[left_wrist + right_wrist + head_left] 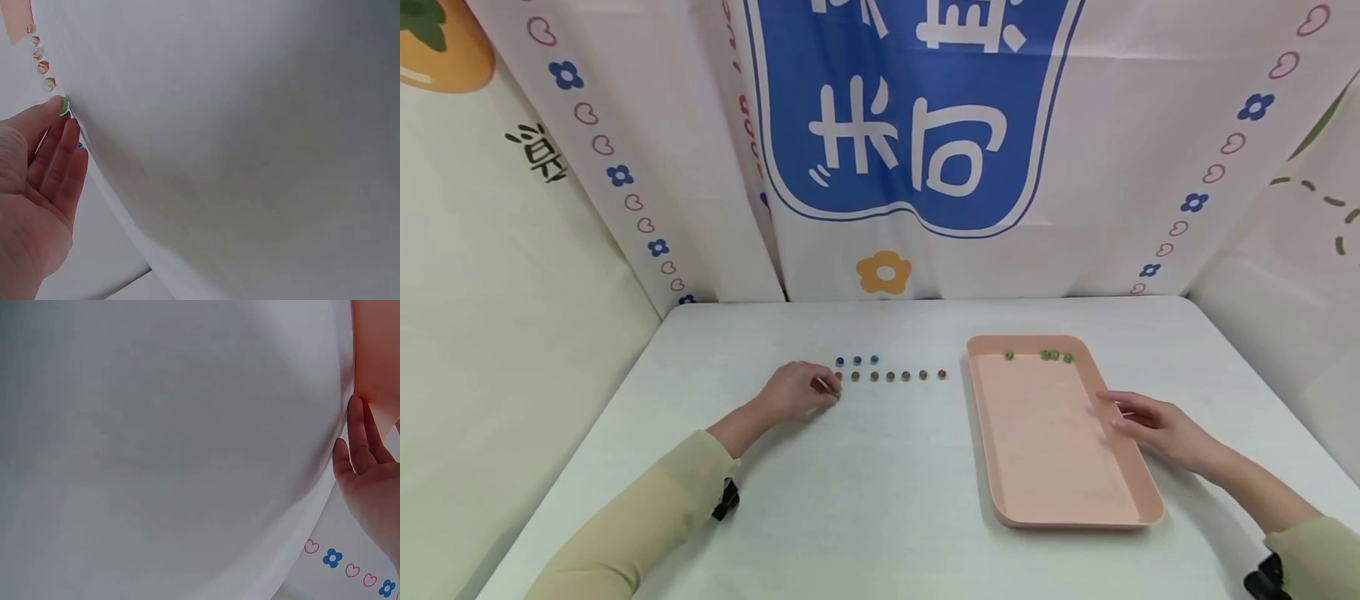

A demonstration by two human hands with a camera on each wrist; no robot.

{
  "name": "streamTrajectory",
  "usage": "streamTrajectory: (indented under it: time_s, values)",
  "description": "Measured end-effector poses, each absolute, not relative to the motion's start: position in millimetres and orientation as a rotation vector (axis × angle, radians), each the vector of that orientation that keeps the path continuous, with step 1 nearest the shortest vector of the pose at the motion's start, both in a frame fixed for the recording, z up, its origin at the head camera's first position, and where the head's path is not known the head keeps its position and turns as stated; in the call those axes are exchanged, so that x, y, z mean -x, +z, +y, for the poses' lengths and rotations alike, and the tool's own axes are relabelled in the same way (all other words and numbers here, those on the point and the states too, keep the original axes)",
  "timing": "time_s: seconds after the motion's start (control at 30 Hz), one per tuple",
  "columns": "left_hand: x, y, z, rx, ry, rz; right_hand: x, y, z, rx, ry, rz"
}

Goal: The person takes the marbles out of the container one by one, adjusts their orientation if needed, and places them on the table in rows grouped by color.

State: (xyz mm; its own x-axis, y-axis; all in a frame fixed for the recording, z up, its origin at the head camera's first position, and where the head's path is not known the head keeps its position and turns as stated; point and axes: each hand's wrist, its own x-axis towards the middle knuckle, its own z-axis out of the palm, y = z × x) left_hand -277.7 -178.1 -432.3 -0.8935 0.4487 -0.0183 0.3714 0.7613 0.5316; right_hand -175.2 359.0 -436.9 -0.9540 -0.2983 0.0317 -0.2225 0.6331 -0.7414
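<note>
My left hand (796, 390) pinches a green marble (65, 107) between thumb and fingertips, close to the table, at the left end of a row of reddish-brown marbles (890, 377). Seen from the left wrist, that row shows as clear marbles with red swirls (43, 67). Just behind it lies a short row of 3 blue marbles (857, 361). On the right, my right hand (1168, 429) touches the right rim of a pink tray (1060, 442) with loosely extended fingers. Several green marbles (1054, 355) sit along the tray's far end.
The white table (880, 483) carries the marbles and the tray. A printed cloth (820, 258) hangs along its back edge, and pale cloth walls (512, 333) stand on both sides.
</note>
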Motion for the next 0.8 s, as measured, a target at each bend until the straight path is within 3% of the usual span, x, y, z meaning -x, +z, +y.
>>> streamTrajectory:
  time_s: [0.47, 0.8]
  values:
    - [279, -420, -189, -0.642, 0.918, 2.729, 177, -437, 355, 0.396, -1.239, 2.735]
    - [293, -395, -177, -0.808, 0.918, 2.768, 176, -436, 356, 0.416, -1.256, 2.737]
